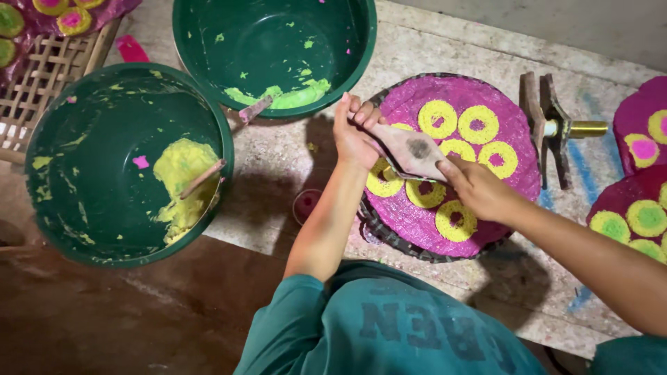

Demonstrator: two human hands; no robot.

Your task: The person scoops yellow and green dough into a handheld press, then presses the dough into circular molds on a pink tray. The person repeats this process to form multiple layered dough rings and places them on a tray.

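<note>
Hands meet over a round magenta tray (pixel 511 128) on the counter (pixel 292 156). Left hand (pixel 354 132) and right hand (pixel 476 187) both grip a flat, grey-brown leaf-shaped piece (pixel 411 149) with a dark smudge near its middle. Left fingers (pixel 363 114) curl closed over the piece's narrow upper-left tip; right fingers (pixel 451 170) pinch its lower-right end, clamped together on it. Piece spans the gap between the two hands, tilted, hovering just above the tray, partly covering yellow rings (pixel 478 125) with pink centres laid out on the magenta surface. Whether the piece touches the rings below: cannot tell.

Left of the hands, a dark green bowl (pixel 90 208) holds yellow paste (pixel 182 187) with a stick (pixel 203 178) lying in it. Behind it, a second green bowl (pixel 208 42) holds light green paste (pixel 292 97), with a stick (pixel 256 109) resting at its rim. Woven basket (pixel 42 76) at far left. Wooden tool with brass fitting (pixel 556 128) just beside the tray on the right. More magenta trays with green-yellow rings (pixel 639 215) at the right edge. Small pink cup (pixel 306 203) on the counter near the left forearm. Person wears a teal shirt (pixel 389 326).
</note>
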